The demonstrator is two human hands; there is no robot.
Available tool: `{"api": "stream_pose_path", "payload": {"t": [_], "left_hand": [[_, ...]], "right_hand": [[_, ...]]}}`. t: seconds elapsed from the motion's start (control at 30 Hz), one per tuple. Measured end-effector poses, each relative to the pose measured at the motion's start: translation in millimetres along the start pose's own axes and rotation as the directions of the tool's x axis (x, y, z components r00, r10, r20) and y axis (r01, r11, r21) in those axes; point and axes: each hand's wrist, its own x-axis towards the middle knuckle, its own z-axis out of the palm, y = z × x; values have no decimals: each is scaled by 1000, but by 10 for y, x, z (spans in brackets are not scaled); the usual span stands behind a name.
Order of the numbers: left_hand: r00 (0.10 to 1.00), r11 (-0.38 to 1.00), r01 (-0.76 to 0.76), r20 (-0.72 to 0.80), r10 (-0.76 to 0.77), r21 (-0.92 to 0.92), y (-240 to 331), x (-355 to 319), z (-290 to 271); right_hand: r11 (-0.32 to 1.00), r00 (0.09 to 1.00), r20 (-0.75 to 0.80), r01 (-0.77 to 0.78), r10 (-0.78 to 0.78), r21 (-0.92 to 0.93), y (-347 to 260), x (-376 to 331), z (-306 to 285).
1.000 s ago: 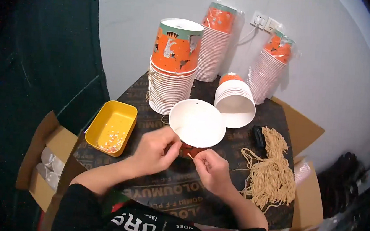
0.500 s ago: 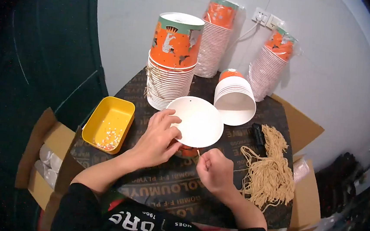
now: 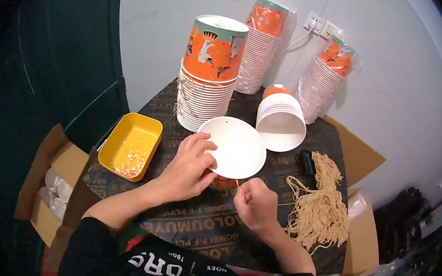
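Observation:
A paper bucket (image 3: 233, 147), white inside with orange printing outside, tips its open mouth up toward me at the table's middle. My left hand (image 3: 190, 166) grips its left rim, thumb below and fingers over the edge. A small dark hole shows near the far rim. Just below the near rim, my right hand (image 3: 256, 203) is closed in a pinch on a tan cord (image 3: 237, 183), whose short end sticks up toward the bucket. Right of that hand lies a loose bundle of tan cords (image 3: 321, 213).
Behind stands a tall bucket stack (image 3: 206, 95) with cords hanging from its rims. A nested stack (image 3: 281, 124) lies on its side. Plastic-wrapped stacks (image 3: 259, 53) lean at the wall. A yellow tray (image 3: 133, 131) holds small white and orange bits. Beside the cords is a black object (image 3: 307, 163). Cardboard boxes (image 3: 64, 177) flank the table.
The view has shifted slightly. Both hands keep nearly the same place on the bucket and cord, with no other clear change.

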Motion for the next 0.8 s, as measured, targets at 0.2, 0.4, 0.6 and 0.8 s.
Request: {"api": "stream_pose_path", "payload": {"t": [0.2,0.4,0.6,0.8], "left_hand": [[1000,1000,1,-4,-1,3,2,-6,1],[1000,1000,3,-5,-3,5,7,-10,8],[1000,1000,0,-5,0,-3,37,-20,-2],[1000,1000,-13,17,12,27,100,-59,-43]], "right_hand": [[999,999,-20,31,-31,-10,12,6,16],[1000,1000,-18,20,-21,-12,19,2,29],[999,998,-34,50,-51,-12,23,6,33],[994,994,-59,84,-88,-63,44,3,81]]}}
